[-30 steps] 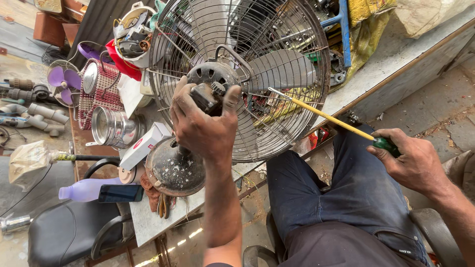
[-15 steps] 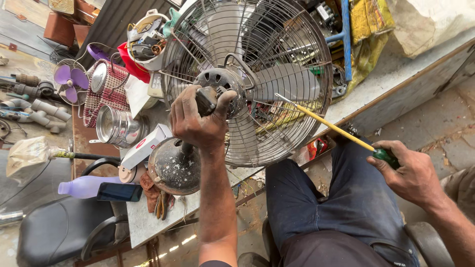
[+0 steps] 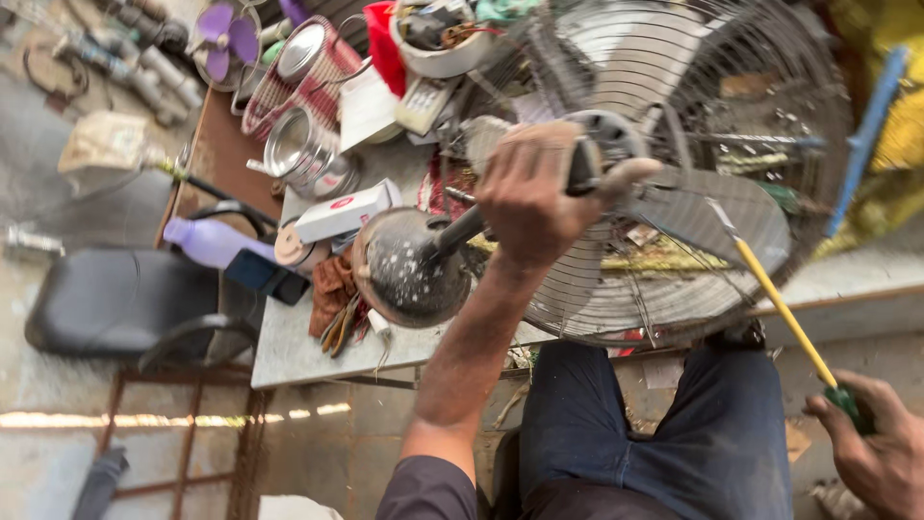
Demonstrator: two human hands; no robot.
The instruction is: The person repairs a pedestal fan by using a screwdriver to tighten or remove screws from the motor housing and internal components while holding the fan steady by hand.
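The left hand [image 3: 534, 197] has its fingers [image 3: 630, 173] curled tight around the dark hub at the middle of the fan guard [image 3: 674, 173], thumb poking out to the right, so it's a full grip and not a pinch. The right hand [image 3: 881, 453] is way down in the lower right corner with its fingers wrapped around the green handle of a yellow-shafted screwdriver [image 3: 780, 308]. That screwdriver's long axis runs on a diagonal, handle low and right, tip pointing up and left to where it meets the lower right part of the wire guard. The guard itself is a big round cage of thin wires, pretty motion-blurred, facing the camera and sitting over the right half of the surface [image 3: 289, 356]. From under the left hand a dark stem runs down-left to the fan's round dusty base [image 3: 409, 270], which rests on the surface near its front edge. Just left of the base there's a white-and-red box [image 3: 342, 212], some rusty pliers [image 3: 337, 323] on a brown rag, and a purple bottle [image 3: 207, 241]. Further back sits a shiny steel pot [image 3: 298, 149] and a small purple fan blade [image 3: 226, 29]. A black chair seat [image 3: 115, 299] is off to the left, and the person's dark trousers [image 3: 664, 433] fill the bottom.
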